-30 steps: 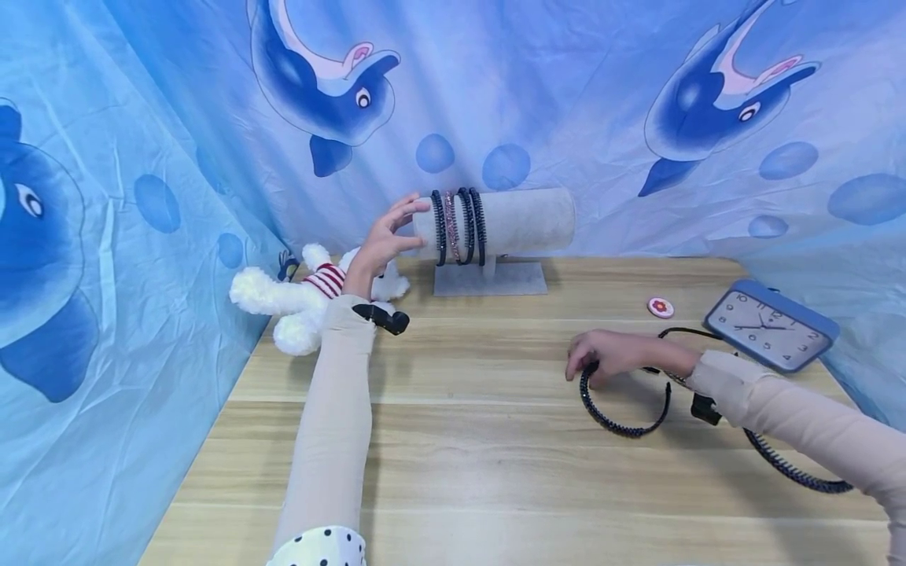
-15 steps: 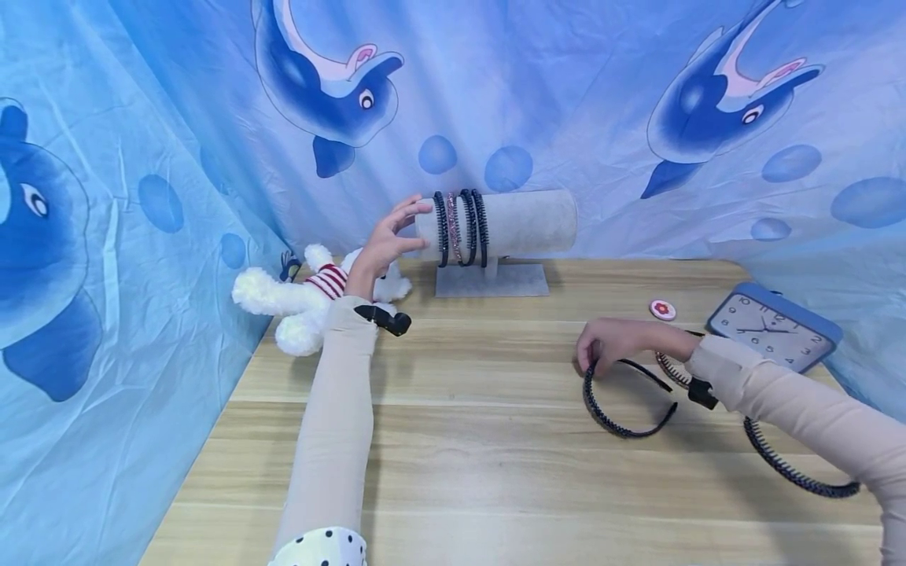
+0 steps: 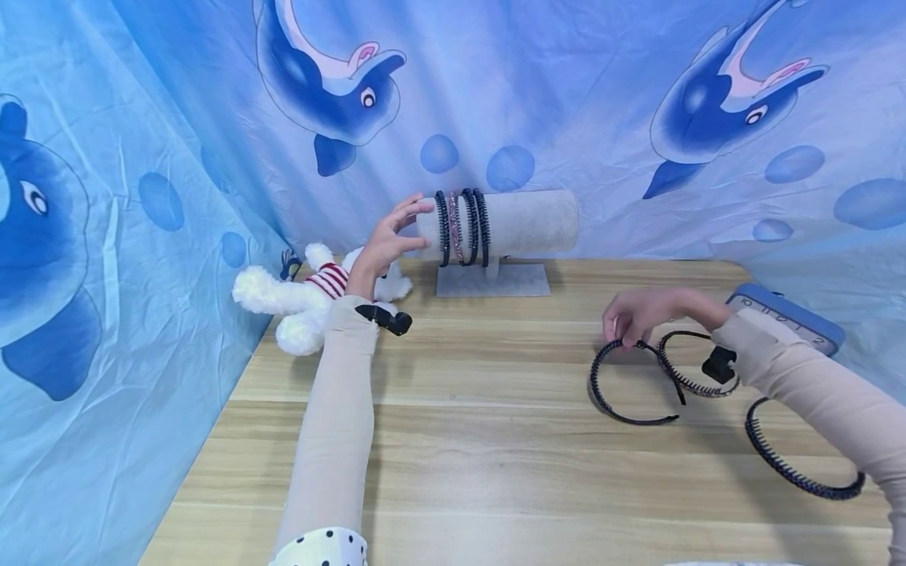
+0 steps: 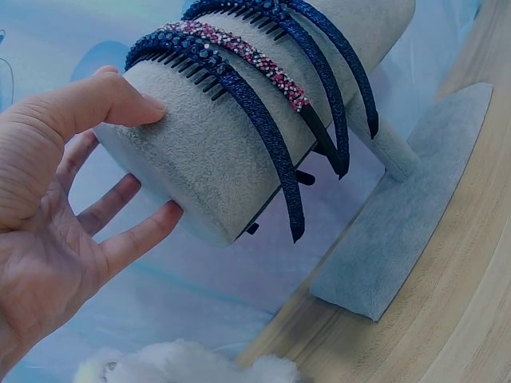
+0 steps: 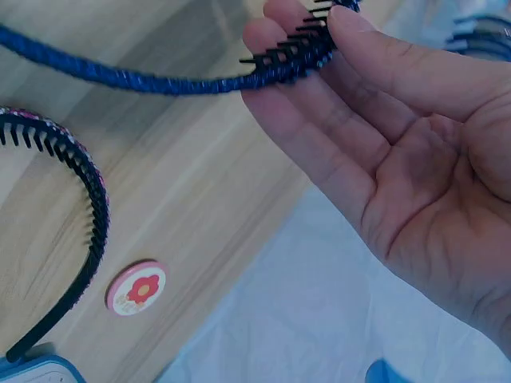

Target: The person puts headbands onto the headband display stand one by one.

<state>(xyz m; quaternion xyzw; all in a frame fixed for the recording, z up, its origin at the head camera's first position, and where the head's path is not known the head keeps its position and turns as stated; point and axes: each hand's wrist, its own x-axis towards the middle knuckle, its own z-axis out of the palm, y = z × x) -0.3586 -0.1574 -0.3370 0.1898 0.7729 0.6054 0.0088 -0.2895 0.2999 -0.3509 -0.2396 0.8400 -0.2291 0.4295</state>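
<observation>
My left hand [image 3: 389, 240] grips the left end of a grey velvety roll-shaped display stand [image 3: 532, 224], thumb on one side and fingers at the end face. Several toothed headbands hang round the roll: dark blue ones [image 4: 267, 140] and one with pink and silver beads [image 4: 267, 65]. With thumb and fingertips, my right hand [image 3: 651, 310] pinches a dark blue toothed headband [image 5: 176, 84] over the right part of the table. Its open ends point down and right in the head view. Behind it lie a pink-beaded headband [image 3: 697, 387] and, nearer me, another dark headband [image 3: 793, 478].
A blue-framed clock [image 3: 786, 310] at the back right is partly covered by my right sleeve. Beside it lies a round flower badge [image 5: 137, 289]. A white plush toy [image 3: 297, 303] in a striped top lies by my left wrist. Dolphin-printed cloth [image 3: 552, 102] encloses the wooden table [image 3: 453, 440].
My right hand has moved to the right with the headband, which has turned in its fingers. The pink-beaded headband behind it shows more now. The left hand keeps its hold on the stand.
</observation>
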